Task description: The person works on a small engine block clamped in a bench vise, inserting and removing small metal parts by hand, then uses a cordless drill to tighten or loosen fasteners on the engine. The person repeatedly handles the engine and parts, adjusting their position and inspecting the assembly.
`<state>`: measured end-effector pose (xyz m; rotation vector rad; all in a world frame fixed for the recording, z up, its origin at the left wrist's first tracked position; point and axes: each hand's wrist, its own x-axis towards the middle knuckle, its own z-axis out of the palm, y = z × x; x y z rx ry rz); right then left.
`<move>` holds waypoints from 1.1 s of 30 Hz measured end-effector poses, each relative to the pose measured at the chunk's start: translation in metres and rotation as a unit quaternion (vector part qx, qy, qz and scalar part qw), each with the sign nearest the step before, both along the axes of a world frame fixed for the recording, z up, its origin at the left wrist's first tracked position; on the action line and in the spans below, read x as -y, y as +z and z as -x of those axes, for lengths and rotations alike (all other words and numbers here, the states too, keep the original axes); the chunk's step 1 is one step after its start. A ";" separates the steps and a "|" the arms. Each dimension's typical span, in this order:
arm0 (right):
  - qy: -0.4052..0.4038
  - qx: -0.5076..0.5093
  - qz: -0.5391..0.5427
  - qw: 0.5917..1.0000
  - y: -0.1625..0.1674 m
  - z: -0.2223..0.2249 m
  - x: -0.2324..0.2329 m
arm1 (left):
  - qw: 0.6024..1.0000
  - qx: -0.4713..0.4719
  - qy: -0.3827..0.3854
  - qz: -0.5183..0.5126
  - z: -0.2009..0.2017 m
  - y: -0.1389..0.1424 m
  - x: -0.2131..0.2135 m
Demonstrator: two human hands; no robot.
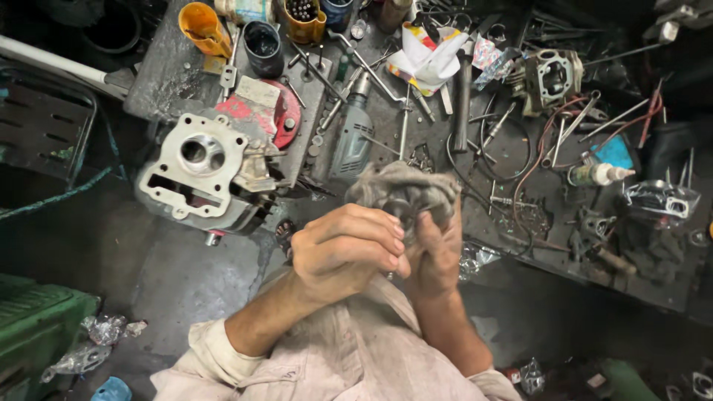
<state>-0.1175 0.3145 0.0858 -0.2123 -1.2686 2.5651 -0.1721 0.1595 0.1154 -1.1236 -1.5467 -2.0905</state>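
Both hands meet in the middle of the view, above my lap. My left hand [345,251] is curled into a loose fist, its fingers pressed around a small dark metal part [403,210]. My right hand [437,249] grips a grey, dirty rag [401,183] that is bunched around the same part. Most of the part is hidden by the rag and fingers. A silver engine cylinder head [202,173] lies on the workbench to the left of my hands.
The cluttered dark workbench [512,160] holds an electric drill [352,136], a second small cylinder [551,77], wires, wrenches, a white glue bottle [598,174], orange cups [202,28] and a crumpled wrapper [427,59]. A green crate [37,327] stands at lower left.
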 end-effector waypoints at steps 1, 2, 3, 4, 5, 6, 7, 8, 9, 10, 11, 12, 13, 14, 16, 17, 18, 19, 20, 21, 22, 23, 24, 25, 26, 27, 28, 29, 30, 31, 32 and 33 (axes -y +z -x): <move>-0.025 0.009 -0.003 1.000 -0.001 -0.001 0.000 | 1.000 -0.004 0.005 0.004 0.000 -0.001 -0.009; -0.051 0.019 -0.006 0.998 -0.003 -0.003 -0.001 | 1.000 -0.008 0.009 0.008 0.000 -0.003 -0.017; -0.078 0.028 -0.010 0.996 -0.005 -0.004 -0.003 | 1.000 -0.013 0.012 0.012 0.000 -0.005 -0.024; -0.097 0.032 -0.022 0.995 -0.009 -0.004 -0.006 | 0.999 -0.019 0.014 0.024 0.001 -0.007 -0.031; -0.115 0.037 -0.035 0.992 -0.012 -0.005 -0.010 | 0.999 -0.023 0.016 0.037 0.002 -0.009 -0.036; -0.133 0.043 -0.047 0.989 -0.016 -0.003 -0.016 | 0.998 -0.025 0.018 0.050 0.003 -0.011 -0.042; -0.128 0.043 -0.051 0.990 -0.019 -0.002 -0.024 | 0.998 -0.022 0.012 0.059 0.004 -0.012 -0.048; -0.123 0.042 -0.054 0.990 -0.022 0.001 -0.033 | 0.998 -0.019 0.007 0.067 0.005 -0.013 -0.053; -0.119 0.040 -0.058 0.990 -0.026 0.006 -0.042 | 0.997 -0.017 0.001 0.075 0.007 -0.014 -0.059; -0.136 0.048 -0.138 0.980 -0.028 0.015 -0.055 | 0.997 -0.011 -0.035 0.075 0.008 -0.015 -0.064; -0.150 0.055 -0.216 0.963 -0.030 0.030 -0.073 | 0.995 -0.004 -0.068 0.074 0.010 -0.015 -0.068; -0.158 0.060 -0.294 0.941 -0.032 0.045 -0.088 | 0.993 0.004 -0.095 0.074 0.011 -0.015 -0.071; -0.136 0.058 -0.370 0.917 -0.032 0.055 -0.100 | 0.992 -0.008 -0.110 0.063 0.013 -0.015 -0.072; -0.108 0.051 -0.442 0.889 -0.032 0.066 -0.112 | 0.991 -0.020 -0.119 0.056 0.014 -0.015 -0.072; -0.037 0.031 -0.500 0.865 -0.030 0.084 -0.121 | 0.994 -0.066 -0.069 0.057 0.017 -0.017 -0.062; 0.004 0.027 -0.489 0.872 -0.028 0.085 -0.120 | 0.993 -0.098 -0.015 0.065 0.017 -0.017 -0.054; 0.045 0.026 -0.479 0.876 -0.027 0.086 -0.114 | 0.988 -0.128 0.037 0.074 0.016 -0.018 -0.045; 0.144 -0.002 -0.369 0.918 -0.025 0.084 -0.106 | 0.982 -0.149 0.075 0.087 0.015 -0.019 -0.036; 0.240 -0.024 -0.252 0.937 -0.022 0.078 -0.096 | 0.974 -0.171 0.111 0.100 0.014 -0.020 -0.026; 0.330 -0.040 -0.131 0.934 -0.020 0.074 -0.086 | 0.964 -0.192 0.145 0.112 0.012 -0.021 -0.018; 0.329 -0.020 -0.135 0.934 -0.020 0.071 -0.073 | 0.955 -0.199 0.179 0.127 0.008 -0.021 -0.009; 0.326 0.000 -0.140 0.935 -0.022 0.071 -0.058 | 0.945 -0.206 0.210 0.142 0.003 -0.020 0.000; 0.320 0.021 -0.146 0.936 -0.022 0.072 -0.046 | 0.935 -0.212 0.239 0.156 -0.002 -0.020 0.009; 0.357 0.011 -0.095 0.929 -0.023 0.074 -0.035 | 0.929 -0.199 0.268 0.159 -0.009 -0.020 0.018; 0.392 0.001 -0.042 0.919 -0.024 0.079 -0.024 | 0.923 -0.187 0.295 0.162 -0.017 -0.019 0.027; 0.423 -0.009 0.011 0.906 -0.025 0.085 -0.012 | 0.916 -0.178 0.320 0.165 -0.025 -0.020 0.037; 0.429 -0.030 0.028 0.902 -0.026 0.092 0.000 | 0.911 -0.159 0.335 0.178 -0.035 -0.021 0.048; 0.434 -0.050 0.044 0.898 -0.025 0.100 0.011 | 0.907 -0.140 0.349 0.190 -0.045 -0.023 0.061; 0.437 -0.068 0.060 0.895 -0.025 0.110 0.025 | 0.903 -0.119 0.361 0.201 -0.053 -0.026 0.072; 0.378 -0.105 0.015 0.920 -0.028 0.122 0.041 | 0.900 -0.116 0.380 0.178 -0.058 -0.031 0.082; 0.316 -0.141 -0.031 0.937 -0.031 0.136 0.059 | 0.897 -0.114 0.398 0.154 -0.060 -0.037 0.091; 0.253 -0.177 -0.076 0.948 -0.035 0.150 0.076 | 0.893 -0.110 0.416 0.130 -0.060 -0.044 0.099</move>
